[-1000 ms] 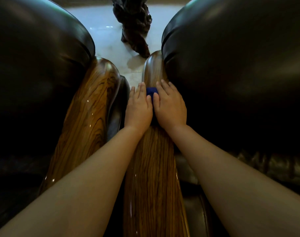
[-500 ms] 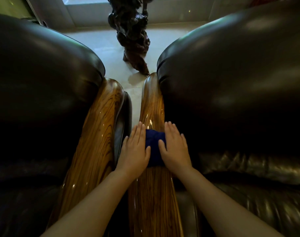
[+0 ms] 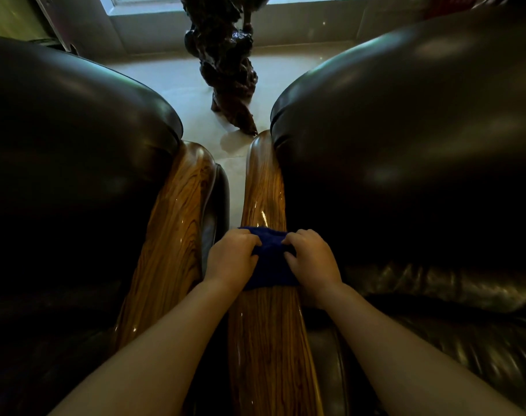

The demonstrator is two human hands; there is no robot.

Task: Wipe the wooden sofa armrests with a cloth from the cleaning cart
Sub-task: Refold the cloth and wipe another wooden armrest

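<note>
Both hands on dark-blue folded cloth, mid-length on right glossy striped-wood armrest. Left hand and right hand fingers curled, clamping cloth. Wipe looks mid-pass; neighbouring wooden armrest uncovered, probably still to do.

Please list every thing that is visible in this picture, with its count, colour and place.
wooden armrest: 1, glossy brown, centre, under the cloth
second wooden armrest: 1, glossy brown, left of centre
leather cushions: 2, dark brown, far left and right
blue cloth: 1, dark blue, draped over the centre armrest
carved wood sculpture: 1, dark, on the floor beyond the armrests
floor: pale, glossy, top centre
left hand: 1, gripping the cloth's left side
right hand: 1, gripping the cloth's right side
</note>
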